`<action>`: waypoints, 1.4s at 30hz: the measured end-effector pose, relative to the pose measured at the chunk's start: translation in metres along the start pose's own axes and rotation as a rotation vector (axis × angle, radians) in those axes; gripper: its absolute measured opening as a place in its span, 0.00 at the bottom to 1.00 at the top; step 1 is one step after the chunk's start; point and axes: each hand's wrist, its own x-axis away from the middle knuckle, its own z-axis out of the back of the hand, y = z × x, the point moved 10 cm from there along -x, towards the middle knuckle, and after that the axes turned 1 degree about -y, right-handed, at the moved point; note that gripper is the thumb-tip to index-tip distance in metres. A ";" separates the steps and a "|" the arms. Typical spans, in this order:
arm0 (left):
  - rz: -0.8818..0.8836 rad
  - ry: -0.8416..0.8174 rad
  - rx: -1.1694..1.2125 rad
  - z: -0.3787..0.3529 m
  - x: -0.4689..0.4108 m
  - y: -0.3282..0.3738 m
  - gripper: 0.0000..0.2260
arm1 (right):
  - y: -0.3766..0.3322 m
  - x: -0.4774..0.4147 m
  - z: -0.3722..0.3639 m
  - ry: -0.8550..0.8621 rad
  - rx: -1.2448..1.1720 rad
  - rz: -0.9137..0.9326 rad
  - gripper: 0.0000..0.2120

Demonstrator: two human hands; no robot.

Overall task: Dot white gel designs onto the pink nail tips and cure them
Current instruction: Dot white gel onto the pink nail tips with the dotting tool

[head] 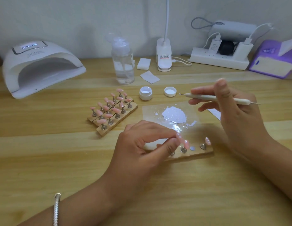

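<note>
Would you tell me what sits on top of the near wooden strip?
On the near wooden strip: a dotted pink nail tip on its metal stand, a bare metal disc, another pink tip. The left hand, pinching a third tip, covers the rest.

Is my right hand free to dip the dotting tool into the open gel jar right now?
Probably yes. The right hand holds the dotting tool pointing toward the open gel jar; only its low lid lies between, and the tool should pass over it.
</note>
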 end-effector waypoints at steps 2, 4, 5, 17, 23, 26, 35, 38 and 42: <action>-0.010 -0.007 -0.015 0.000 0.000 0.002 0.05 | -0.012 0.004 -0.002 0.007 -0.080 0.035 0.20; -0.020 -0.015 -0.029 -0.001 -0.001 0.003 0.06 | -0.022 0.007 -0.004 0.014 -0.174 0.054 0.19; -0.024 -0.018 -0.033 -0.001 -0.001 0.004 0.07 | -0.026 0.008 -0.005 0.005 -0.232 0.063 0.18; -0.047 -0.008 -0.021 0.000 -0.001 0.007 0.05 | -0.028 0.026 -0.032 -0.150 -0.300 -0.002 0.17; -0.037 -0.015 -0.007 -0.001 0.000 0.006 0.05 | -0.031 0.030 -0.037 -0.172 -0.309 0.012 0.16; -0.014 -0.009 0.006 0.000 0.000 0.004 0.04 | -0.033 0.031 -0.039 -0.174 -0.280 0.016 0.16; -0.002 -0.003 0.007 0.001 0.000 0.004 0.05 | -0.033 0.032 -0.039 -0.170 -0.229 0.021 0.16; 0.007 0.000 0.008 0.001 0.000 0.002 0.05 | -0.033 0.032 -0.039 -0.174 -0.238 0.015 0.16; 0.005 0.003 0.004 0.001 0.000 0.002 0.06 | -0.033 0.032 -0.040 -0.176 -0.238 0.016 0.16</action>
